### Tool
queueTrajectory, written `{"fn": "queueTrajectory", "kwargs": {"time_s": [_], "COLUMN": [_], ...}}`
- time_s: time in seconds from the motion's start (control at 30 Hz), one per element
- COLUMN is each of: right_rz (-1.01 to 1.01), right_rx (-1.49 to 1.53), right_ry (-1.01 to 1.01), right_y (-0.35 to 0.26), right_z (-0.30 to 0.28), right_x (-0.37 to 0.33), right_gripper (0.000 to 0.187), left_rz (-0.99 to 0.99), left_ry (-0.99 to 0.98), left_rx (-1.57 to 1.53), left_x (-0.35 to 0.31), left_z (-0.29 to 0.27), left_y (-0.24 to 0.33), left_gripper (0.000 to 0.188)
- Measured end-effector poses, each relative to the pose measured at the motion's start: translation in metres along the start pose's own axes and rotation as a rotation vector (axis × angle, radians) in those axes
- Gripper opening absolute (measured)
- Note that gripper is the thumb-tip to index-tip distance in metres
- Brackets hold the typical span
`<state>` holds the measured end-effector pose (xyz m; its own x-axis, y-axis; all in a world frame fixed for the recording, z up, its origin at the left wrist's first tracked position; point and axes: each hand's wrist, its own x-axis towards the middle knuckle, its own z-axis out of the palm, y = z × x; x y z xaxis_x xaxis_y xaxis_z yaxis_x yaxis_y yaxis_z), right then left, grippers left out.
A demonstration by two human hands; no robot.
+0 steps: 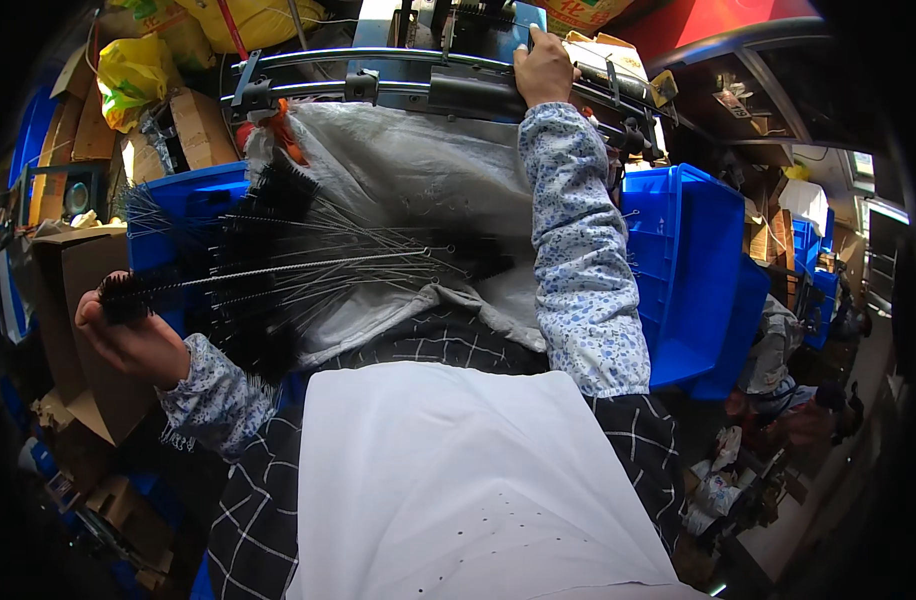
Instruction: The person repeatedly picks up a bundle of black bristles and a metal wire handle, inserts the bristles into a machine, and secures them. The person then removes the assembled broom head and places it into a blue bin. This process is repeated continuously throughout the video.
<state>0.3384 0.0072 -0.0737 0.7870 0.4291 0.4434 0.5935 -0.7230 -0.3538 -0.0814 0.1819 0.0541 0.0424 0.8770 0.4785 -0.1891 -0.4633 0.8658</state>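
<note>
Noted a yellow plastic bag (133,80) at the upper left, with cardboard boxes (203,130) near it. Saw a tall open carton (93,390) lower down, just beside the left hand (138,345). Found the left hand's thumb and fingers clamped on the black bristled end of a twisted-wire brush (133,295), off to the left of the lap, with its bare wire running rightward to a small loop. Saw a blue bin (193,190) beyond that hand, partly hidden by a heap of similar brushes (263,225), bristles bunched at the left and thin wires fanned toward the right. Made out a whitish sheet (398,150) under the heap, just below the metal rails and black roller of a machine (468,92). Found the right hand (545,70) stretched up to the machine, fingers bent by a blue plate (529,16); could not tell whether clamped on anything. Saw blue crates (698,265) right of the patterned sleeve (583,250).
</note>
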Motion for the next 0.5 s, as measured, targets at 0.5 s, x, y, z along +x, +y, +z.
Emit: {"fn": "queueTrajectory", "kwargs": {"time_s": [0.5], "right_rz": [0.022], "right_rx": [-0.019], "right_ry": [-0.074], "right_y": [-0.059], "right_z": [0.011], "right_x": [-0.002], "right_gripper": [0.034], "left_rz": [-0.018], "left_ry": [-0.015], "left_rx": [0.0], "left_x": [-0.006], "left_z": [0.006], "left_y": [-0.004], "left_gripper": [0.021]}}
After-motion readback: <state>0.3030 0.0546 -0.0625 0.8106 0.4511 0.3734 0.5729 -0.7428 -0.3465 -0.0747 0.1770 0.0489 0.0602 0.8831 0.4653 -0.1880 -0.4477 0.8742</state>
